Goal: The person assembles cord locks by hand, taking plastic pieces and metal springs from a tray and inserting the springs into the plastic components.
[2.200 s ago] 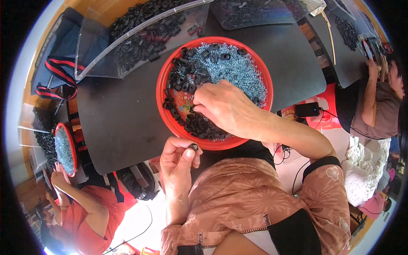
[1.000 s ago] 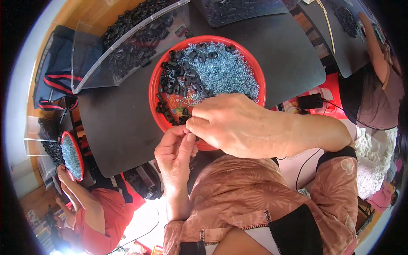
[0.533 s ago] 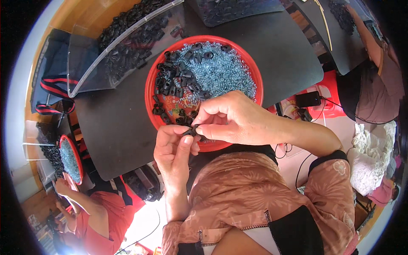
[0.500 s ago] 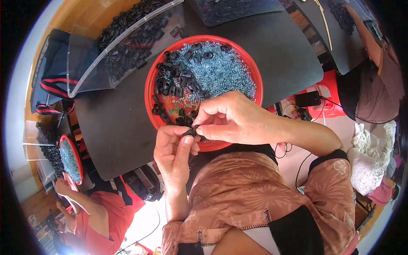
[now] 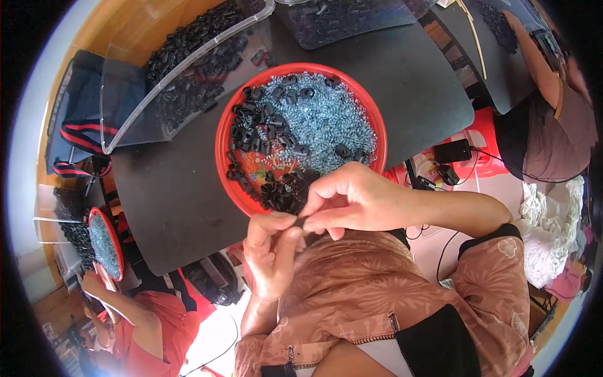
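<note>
Over the near rim of a round red tray (image 5: 222,151), my two hands meet fingertip to fingertip. My left hand (image 5: 270,251) pinches a small black plastic part (image 5: 300,222), mostly covered by the fingers. From the other side, the thumb and forefinger of my right hand (image 5: 361,202) close on the same part. Inside the tray, many small silvery coil springs (image 5: 333,122) fill the far right. Loose black plastic parts (image 5: 251,125) lie along its left side, and more are heaped at the near edge beside my fingers.
A clear plastic bin (image 5: 188,69) of black parts stands at the far left of the dark table (image 5: 169,207); another bin (image 5: 352,22) sits at the back. Co-workers sit at left (image 5: 151,320) and right (image 5: 553,125). A cabled black adapter (image 5: 453,151) lies at right.
Both hands have come nearer to my body, slightly right, still pinched together. The black part shows less between the fingers now. More of the heap at the tray's near edge is uncovered.
</note>
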`<state>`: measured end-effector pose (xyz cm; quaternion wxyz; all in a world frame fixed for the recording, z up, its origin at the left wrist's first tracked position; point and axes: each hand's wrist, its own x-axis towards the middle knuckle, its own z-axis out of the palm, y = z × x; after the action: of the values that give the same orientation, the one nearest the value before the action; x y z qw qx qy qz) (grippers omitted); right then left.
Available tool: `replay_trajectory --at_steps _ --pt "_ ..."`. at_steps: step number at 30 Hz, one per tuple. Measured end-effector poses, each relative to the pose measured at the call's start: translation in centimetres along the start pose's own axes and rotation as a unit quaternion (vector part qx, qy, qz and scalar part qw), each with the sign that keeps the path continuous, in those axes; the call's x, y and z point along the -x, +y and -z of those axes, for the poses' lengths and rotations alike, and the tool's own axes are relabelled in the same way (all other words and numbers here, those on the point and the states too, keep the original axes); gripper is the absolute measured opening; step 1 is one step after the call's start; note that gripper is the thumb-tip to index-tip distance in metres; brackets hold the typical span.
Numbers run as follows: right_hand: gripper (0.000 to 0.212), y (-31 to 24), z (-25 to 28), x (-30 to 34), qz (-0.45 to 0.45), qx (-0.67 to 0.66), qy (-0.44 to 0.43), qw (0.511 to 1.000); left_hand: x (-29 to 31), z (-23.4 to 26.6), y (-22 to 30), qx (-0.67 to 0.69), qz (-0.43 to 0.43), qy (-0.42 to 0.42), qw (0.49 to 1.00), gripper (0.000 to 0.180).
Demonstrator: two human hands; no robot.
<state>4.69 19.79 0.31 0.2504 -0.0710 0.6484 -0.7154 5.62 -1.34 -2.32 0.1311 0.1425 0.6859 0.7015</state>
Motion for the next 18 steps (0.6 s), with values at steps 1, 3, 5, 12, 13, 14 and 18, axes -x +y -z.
replay_trajectory --at_steps 1,3,5,12,13,14,18 --pt "0.009 -0.4 0.3 0.1 -0.006 -0.001 -0.014 1.000 0.3 -0.2 0.3 0.027 0.014 -0.006 1.000 0.020" --pt "0.009 -0.5 0.5 0.2 -0.034 -0.030 -0.022 0.999 0.5 -0.3 0.5 0.073 0.027 -0.021 0.997 0.019" --pt "0.010 -0.5 0.1 0.5 -0.019 -0.034 -0.018 0.999 0.9 -0.4 0.5 0.073 0.013 -0.021 0.997 0.019" --pt "0.012 -0.5 -0.9 0.6 0.007 -0.055 -0.011 0.998 1.4 -0.4 -0.1 0.120 0.003 -0.012 0.993 0.017" --pt "0.012 -0.4 -0.9 0.6 0.008 -0.055 -0.012 0.998 1.4 -0.2 0.0 0.117 0.007 -0.025 0.993 0.017" --pt "0.012 -0.3 -0.8 0.7 -0.004 -0.065 -0.017 0.998 1.3 0.0 0.1 0.115 0.010 -0.038 0.993 0.018" --pt "0.019 -0.2 -0.7 0.8 -0.020 -0.115 -0.004 0.993 -1.5 0.9 3.1 -0.022 -0.069 0.029 0.997 0.017"
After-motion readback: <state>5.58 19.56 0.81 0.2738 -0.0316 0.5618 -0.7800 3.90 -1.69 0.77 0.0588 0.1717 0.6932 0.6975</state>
